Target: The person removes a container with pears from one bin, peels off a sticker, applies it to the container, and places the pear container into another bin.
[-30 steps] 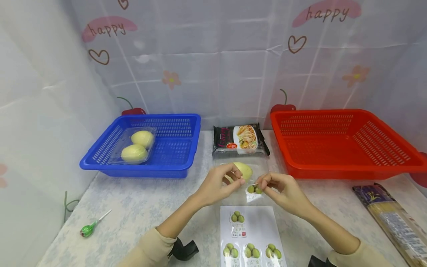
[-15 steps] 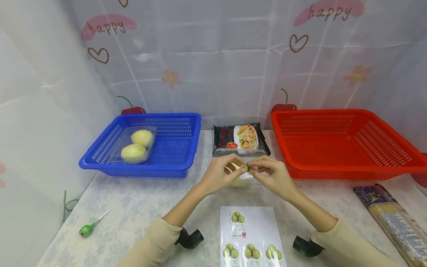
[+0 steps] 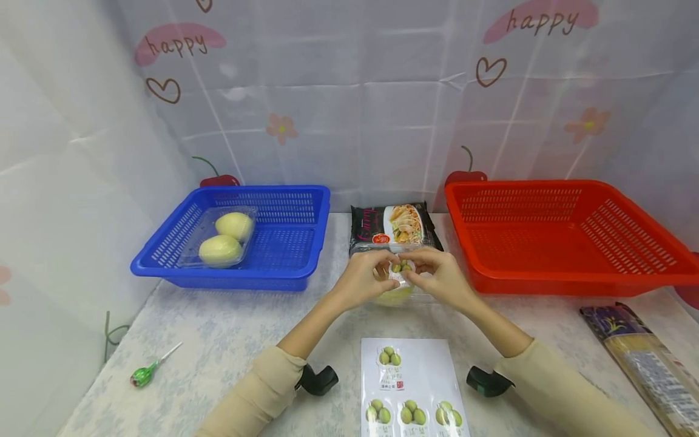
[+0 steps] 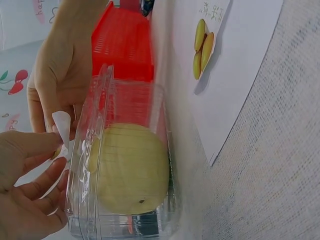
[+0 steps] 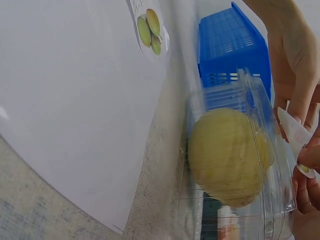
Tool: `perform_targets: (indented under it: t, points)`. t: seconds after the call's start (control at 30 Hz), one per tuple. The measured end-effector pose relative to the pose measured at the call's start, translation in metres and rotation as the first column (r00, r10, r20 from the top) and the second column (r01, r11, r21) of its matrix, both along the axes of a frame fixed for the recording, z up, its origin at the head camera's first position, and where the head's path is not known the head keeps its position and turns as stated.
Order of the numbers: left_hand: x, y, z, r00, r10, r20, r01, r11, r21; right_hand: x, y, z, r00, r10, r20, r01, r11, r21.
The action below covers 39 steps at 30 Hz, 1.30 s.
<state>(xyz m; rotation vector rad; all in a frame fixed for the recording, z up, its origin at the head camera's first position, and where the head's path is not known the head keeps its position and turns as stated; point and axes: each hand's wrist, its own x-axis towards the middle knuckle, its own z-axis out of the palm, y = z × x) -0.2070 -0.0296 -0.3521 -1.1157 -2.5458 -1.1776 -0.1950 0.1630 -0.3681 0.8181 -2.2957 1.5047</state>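
Observation:
Both hands pinch a fruit-picture sticker [image 3: 402, 277], my left hand [image 3: 360, 280] at its left edge and my right hand [image 3: 443, 280] at its right. They hold it just above the lid of a clear plastic clamshell box [image 3: 430, 298]. Part of the sticker curls away from the lid, its white back [image 4: 62, 125] showing in the left wrist view. Inside the box lies a pale yellow melon [image 5: 225, 155], partly hidden by the hands in the head view. In front of the box is a white sheet [image 3: 420, 364] bearing several matching stickers.
A blue basket [image 3: 281, 283] at the left holds another clamshell with two melons [image 3: 220, 250]. At the right stands a red basket [image 3: 568, 283]. Behind the box lies a black noodle packet [image 3: 370, 226]. A lollipop [image 3: 143, 376] and a long noodle pack [image 3: 644, 364] lie at the sides.
The right hand has brought the sticker left and up to meet the left hand over the box. Now both hands hold it spread between them, its picture facing up.

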Motion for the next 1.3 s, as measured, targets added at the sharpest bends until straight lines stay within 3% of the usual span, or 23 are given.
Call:
perform_targets:
  t: [0.33,0.7,1.03,1.3]
  points:
    - [-0.003,0.000,-0.006,1.000,0.014,-0.027,-0.015,1.000,-0.025,-0.011,-0.002,-0.002,1.000,-0.002,0.024,0.002,1.000,0.026]
    - [-0.001,0.001,-0.007,0.999,0.038,-0.022,-0.040,0.997,-0.070,-0.012,-0.002,-0.003,0.998,-0.024,0.065,0.018,0.996,0.082]
    - [0.000,0.000,-0.006,0.998,0.057,-0.038,-0.063,0.981,-0.184,-0.008,-0.002,-0.006,0.999,-0.037,-0.039,0.045,0.972,0.229]
    - [0.003,0.001,-0.001,0.995,0.094,-0.043,-0.103,0.937,-0.334,-0.001,0.001,-0.007,0.985,-0.044,-0.165,0.096,0.942,0.321]
